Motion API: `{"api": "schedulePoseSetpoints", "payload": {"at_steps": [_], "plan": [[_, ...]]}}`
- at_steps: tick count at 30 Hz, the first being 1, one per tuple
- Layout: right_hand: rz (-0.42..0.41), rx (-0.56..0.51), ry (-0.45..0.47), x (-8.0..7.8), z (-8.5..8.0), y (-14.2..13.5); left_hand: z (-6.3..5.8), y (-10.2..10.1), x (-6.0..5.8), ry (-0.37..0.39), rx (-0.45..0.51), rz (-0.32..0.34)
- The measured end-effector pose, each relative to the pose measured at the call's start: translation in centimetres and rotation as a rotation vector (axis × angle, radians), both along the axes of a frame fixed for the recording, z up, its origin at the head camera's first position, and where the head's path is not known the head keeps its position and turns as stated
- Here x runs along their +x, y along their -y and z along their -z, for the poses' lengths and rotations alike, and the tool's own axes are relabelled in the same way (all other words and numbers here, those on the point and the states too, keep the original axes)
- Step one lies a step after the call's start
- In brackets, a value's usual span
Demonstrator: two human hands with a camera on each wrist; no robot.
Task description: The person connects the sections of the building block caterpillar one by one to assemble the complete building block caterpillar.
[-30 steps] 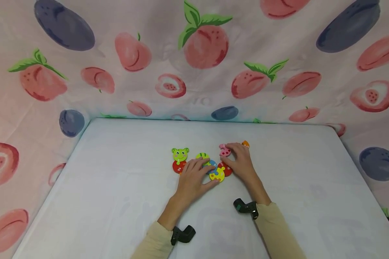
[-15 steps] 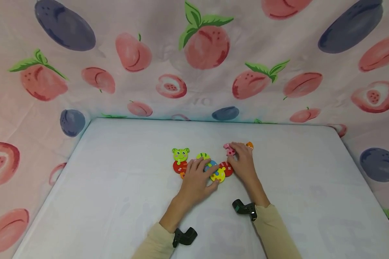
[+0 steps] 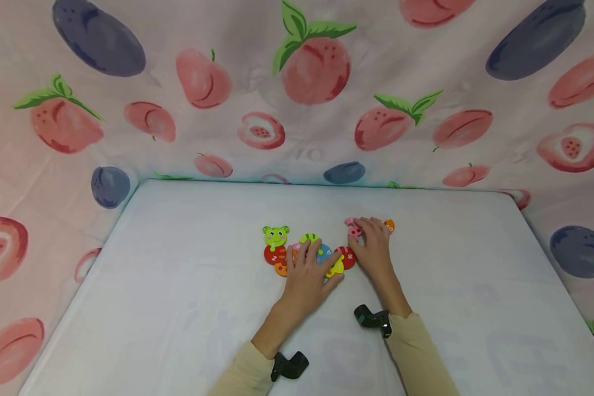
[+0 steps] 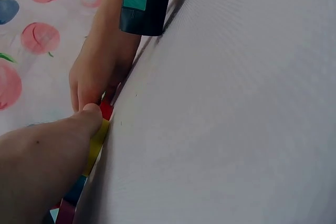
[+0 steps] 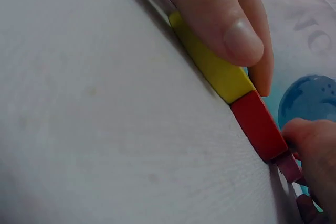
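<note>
A row of caterpillar puzzle pieces lies on the white table: a green head (image 3: 275,236), a red piece marked 2 (image 3: 273,254), an orange piece (image 3: 280,269), more pieces in green and blue, a yellow piece (image 5: 212,64) and a red piece marked 8 (image 3: 346,257). My left hand (image 3: 307,275) rests over the middle of the row with spread fingers, its thumb against the yellow piece. My right hand (image 3: 375,247) holds a pink spotted piece (image 3: 353,227) between thumb and fingers, just beyond the red 8. Another orange piece (image 3: 389,225) shows past its fingers; what lies under that hand is hidden.
The white table (image 3: 178,308) surrounds the pieces. A curtain printed with fruit (image 3: 297,137) hangs along the back and sides. Each wrist wears a black camera, such as the left-wrist camera (image 3: 291,365).
My left hand has slid rightward along the row, uncovering the orange piece near the head. My right hand, the pink piece and the far orange piece have shifted slightly right.
</note>
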State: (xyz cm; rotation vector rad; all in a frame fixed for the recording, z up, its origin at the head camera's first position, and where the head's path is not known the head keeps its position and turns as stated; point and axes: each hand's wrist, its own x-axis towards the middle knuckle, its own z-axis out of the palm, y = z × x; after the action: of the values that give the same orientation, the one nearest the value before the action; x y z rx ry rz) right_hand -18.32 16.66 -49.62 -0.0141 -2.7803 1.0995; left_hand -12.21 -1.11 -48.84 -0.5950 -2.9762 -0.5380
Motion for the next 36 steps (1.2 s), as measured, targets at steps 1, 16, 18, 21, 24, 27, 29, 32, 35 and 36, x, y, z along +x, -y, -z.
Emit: {"api": "schedulePoseSetpoints", "payload": {"at_steps": [1, 16, 18, 21, 24, 27, 29, 32, 35, 36], "plan": [[0.009, -0.005, -0.006, 0.0, 0.0, 0.0, 0.0, 0.0, 0.0, 0.008, -0.002, -0.001], [0.041, -0.177, -0.147, 0.7, 0.3, 0.3, 0.0, 0.0, 0.0, 0.013, -0.027, -0.010], [0.025, -0.183, -0.144, 0.9, 0.3, 0.3, 0.0, 0.0, 0.0, 0.015, -0.029, -0.011], [0.010, -0.175, -0.134, 1.4, 0.3, 0.3, 0.1, 0.0, -0.1, 0.013, -0.031, -0.013], [0.007, -0.173, -0.115, 2.1, 0.3, 0.4, 0.1, 0.1, -0.1, 0.014, -0.027, -0.028], [0.002, -0.175, -0.096, 2.8, 0.3, 0.4, 0.1, 0.3, -0.3, 0.009, -0.015, -0.046], [-0.008, -0.178, -0.093, 3.2, 0.3, 0.4, 0.1, 0.3, -0.3, 0.013, -0.007, -0.050], [-0.021, -0.171, -0.098, 3.6, 0.3, 0.3, 0.1, 0.4, -0.4, 0.018, -0.006, -0.050], [-0.027, -0.154, -0.089, 3.8, 0.4, 0.2, 0.2, 0.3, -0.4, 0.021, 0.000, -0.047], [-0.029, -0.149, -0.083, 3.8, 0.5, 0.2, 0.2, 0.4, -0.4, 0.020, 0.001, -0.047]]}}
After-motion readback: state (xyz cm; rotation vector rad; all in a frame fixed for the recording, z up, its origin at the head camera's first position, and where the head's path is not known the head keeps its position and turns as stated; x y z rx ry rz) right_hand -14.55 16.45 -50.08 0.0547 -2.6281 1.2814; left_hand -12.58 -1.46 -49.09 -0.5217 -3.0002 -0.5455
